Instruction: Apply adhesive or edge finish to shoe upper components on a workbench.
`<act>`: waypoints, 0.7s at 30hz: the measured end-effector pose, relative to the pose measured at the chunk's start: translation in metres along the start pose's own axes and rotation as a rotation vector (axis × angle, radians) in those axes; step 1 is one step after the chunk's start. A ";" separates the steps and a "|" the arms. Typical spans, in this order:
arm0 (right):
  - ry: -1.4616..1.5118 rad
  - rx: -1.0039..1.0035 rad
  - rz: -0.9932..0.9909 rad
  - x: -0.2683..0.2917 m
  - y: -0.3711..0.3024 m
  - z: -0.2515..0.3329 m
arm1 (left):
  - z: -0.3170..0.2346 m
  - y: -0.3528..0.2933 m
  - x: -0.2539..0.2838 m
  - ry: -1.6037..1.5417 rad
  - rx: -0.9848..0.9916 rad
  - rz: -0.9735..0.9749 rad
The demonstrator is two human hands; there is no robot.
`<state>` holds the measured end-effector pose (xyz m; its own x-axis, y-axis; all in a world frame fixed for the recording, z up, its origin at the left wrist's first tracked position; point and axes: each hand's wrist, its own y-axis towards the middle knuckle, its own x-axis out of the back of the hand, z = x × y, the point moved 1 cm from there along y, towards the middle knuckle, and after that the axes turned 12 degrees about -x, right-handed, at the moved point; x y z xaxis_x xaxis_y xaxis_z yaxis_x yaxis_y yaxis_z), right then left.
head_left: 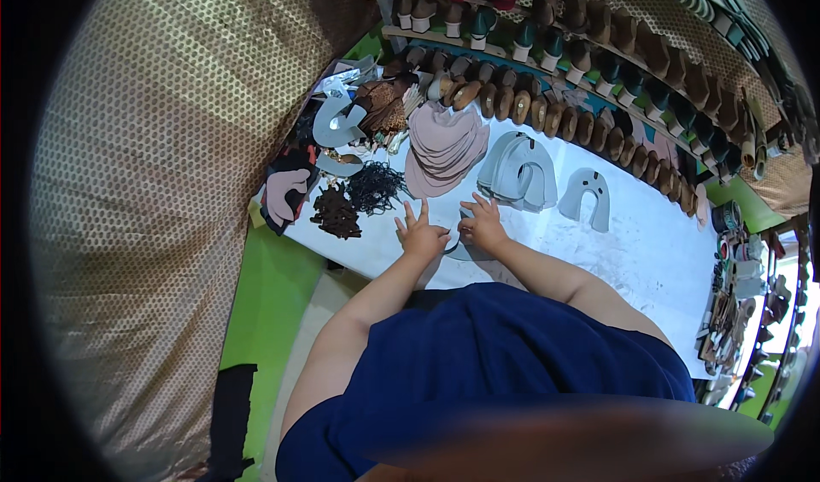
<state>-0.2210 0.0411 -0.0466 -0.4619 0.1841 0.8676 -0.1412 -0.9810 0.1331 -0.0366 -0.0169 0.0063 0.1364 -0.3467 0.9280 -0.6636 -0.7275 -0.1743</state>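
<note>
Partly hidden grey piece (469, 252), under right hand (485, 228)

Bare left arm (383, 290): reaching in from the near left, slanting far and rightward, slightly bent
Bare left hand (424, 240): back turned up, outer fingers (409, 212) fanned toward the far side, thumb side drawn inward to the right
Bare right arm (547, 271): coming in from the near right, slanting far and leftward
Bare right hand (486, 229): close beside the left, well apart from touching, outer fingers spread far and leftward, thumb side facing left
Fingertip contact: too small to tell
</note>
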 end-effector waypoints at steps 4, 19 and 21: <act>-0.004 0.002 0.019 0.001 0.003 0.003 | 0.007 0.008 -0.007 0.002 0.036 -0.055; -0.246 -0.117 0.125 0.005 0.009 -0.004 | 0.005 0.003 -0.010 -0.070 0.185 -0.128; -0.246 -0.096 0.090 0.002 0.007 -0.008 | 0.004 0.002 -0.007 -0.087 0.200 -0.111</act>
<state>-0.2303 0.0349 -0.0483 -0.2517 0.0650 0.9656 -0.1974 -0.9802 0.0146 -0.0357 -0.0181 -0.0022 0.2692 -0.3016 0.9147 -0.4837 -0.8636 -0.1424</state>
